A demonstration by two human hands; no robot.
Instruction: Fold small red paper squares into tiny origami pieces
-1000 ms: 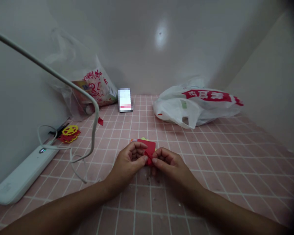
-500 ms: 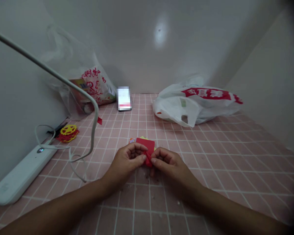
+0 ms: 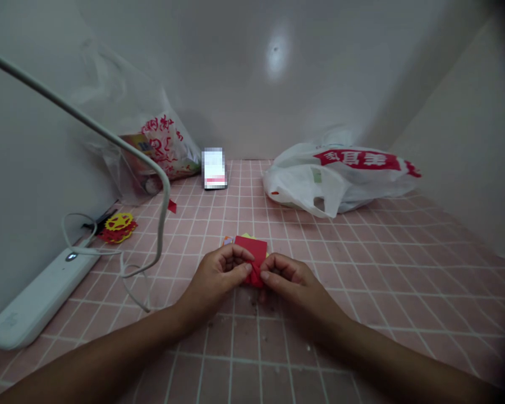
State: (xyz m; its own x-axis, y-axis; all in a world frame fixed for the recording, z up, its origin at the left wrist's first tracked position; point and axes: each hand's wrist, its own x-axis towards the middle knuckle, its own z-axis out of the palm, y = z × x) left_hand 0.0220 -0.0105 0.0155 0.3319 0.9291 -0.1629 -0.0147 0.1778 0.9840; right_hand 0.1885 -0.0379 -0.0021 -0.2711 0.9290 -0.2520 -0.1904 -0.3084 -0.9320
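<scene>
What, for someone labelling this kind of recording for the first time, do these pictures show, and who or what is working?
No machine is working here: you see a person's own bare hands. One camera, worn on the head, looks forward and down, so the arms enter from the bottom.

The left hand and right hand pinch a small red piece, apparently creased paper, between their fingertips. Just beyond lies a flat red square.

On the pink gridded surface are a long white device and yellow and red cut-outs at left, a lit, blurred screen at the back, and a printed plastic bag on either side of it.
</scene>
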